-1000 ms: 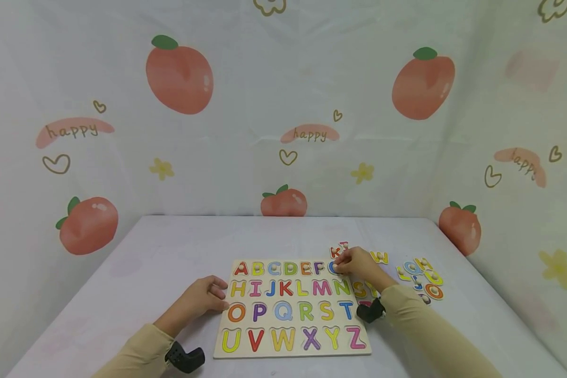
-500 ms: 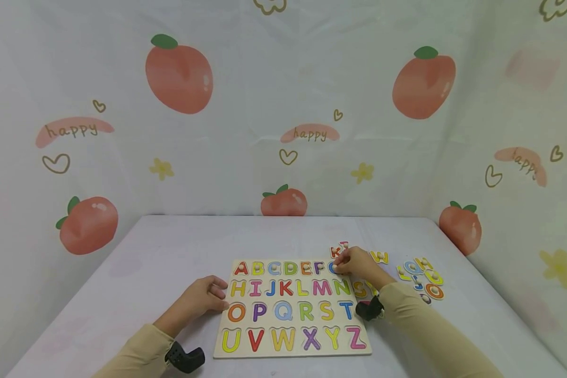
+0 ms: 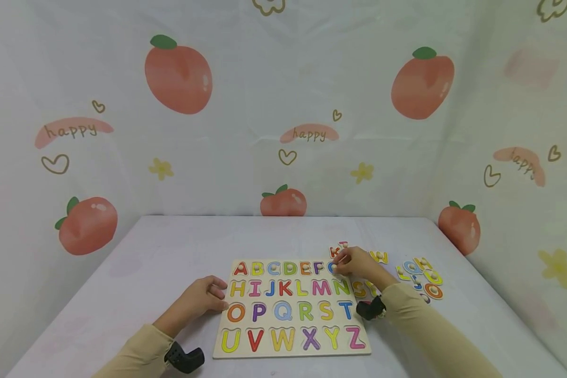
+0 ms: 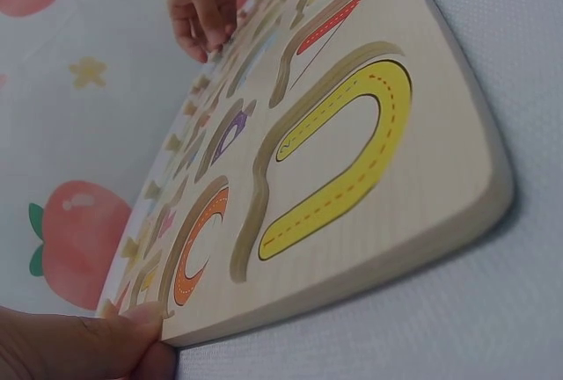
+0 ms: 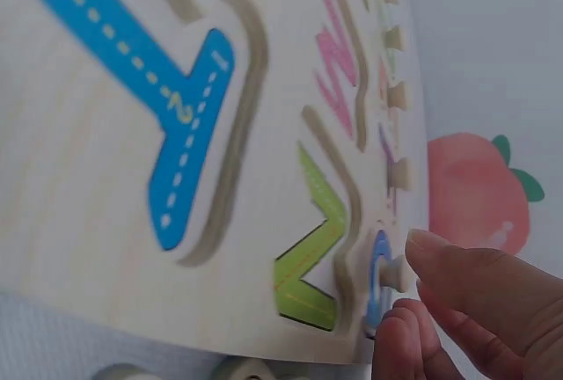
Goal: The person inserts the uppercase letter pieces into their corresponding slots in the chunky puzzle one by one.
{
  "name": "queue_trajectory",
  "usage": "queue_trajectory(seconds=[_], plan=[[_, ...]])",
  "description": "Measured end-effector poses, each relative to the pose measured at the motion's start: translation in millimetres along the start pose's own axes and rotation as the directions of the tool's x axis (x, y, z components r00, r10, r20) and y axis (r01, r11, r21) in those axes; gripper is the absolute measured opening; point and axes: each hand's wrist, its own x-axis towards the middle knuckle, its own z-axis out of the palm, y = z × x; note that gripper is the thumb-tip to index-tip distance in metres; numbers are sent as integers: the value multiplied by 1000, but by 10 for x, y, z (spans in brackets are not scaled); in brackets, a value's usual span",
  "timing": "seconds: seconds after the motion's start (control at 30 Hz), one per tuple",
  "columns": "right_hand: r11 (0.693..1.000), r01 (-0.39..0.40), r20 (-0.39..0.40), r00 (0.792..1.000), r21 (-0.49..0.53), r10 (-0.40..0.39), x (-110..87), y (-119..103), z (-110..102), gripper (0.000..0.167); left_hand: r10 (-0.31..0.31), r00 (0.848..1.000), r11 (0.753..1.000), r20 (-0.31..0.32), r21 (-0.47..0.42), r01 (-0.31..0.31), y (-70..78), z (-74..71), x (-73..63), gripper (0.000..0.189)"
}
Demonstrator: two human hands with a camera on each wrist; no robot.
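Note:
A wooden alphabet puzzle board [image 3: 271,323] lies flat on the white table. My left hand [image 3: 200,299] rests at its left edge; in the left wrist view the thumb [image 4: 132,323] touches the board's rim. Knobbed letters A to F fill the top row. At that row's right end my right hand [image 3: 359,264] pinches a blue letter G piece [image 5: 378,283], partly hidden by the fingers. The right wrist view shows its wooden knob [image 5: 396,274] between thumb and fingers. The lower rows show coloured letter recesses, such as the blue T [image 5: 189,134].
Loose knobbed letters lie right of the board, among them a yellow W [image 3: 379,257] and an orange O [image 3: 433,291]. Behind the right hand is a red K [image 3: 334,252]. More pieces lie partly under the right forearm. A fruit-printed cloth [image 3: 283,79] hangs behind the table.

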Motion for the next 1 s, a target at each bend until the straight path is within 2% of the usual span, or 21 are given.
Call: queue_trajectory(seconds=[0.23,0.47,0.77,1.0], plan=[[997,72,-18,997,35,-71,-113,-29,-169,26,1,1000,1000,13,-11,-1,2,-13,0,46],[996,60,-39,998,61,-58,-237,29,-449,30,0,1000,1000,17,-16,0,-3,-15,-2,46],[996,44,-106,994,80,-36,-368,376,-849,43,-5,1000,1000,21,-24,5,-12,1,9,46],[994,49,-169,985,98,-32,-462,715,-1088,53,10,1000,1000,-2,0,-10,-16,5,11,45]])
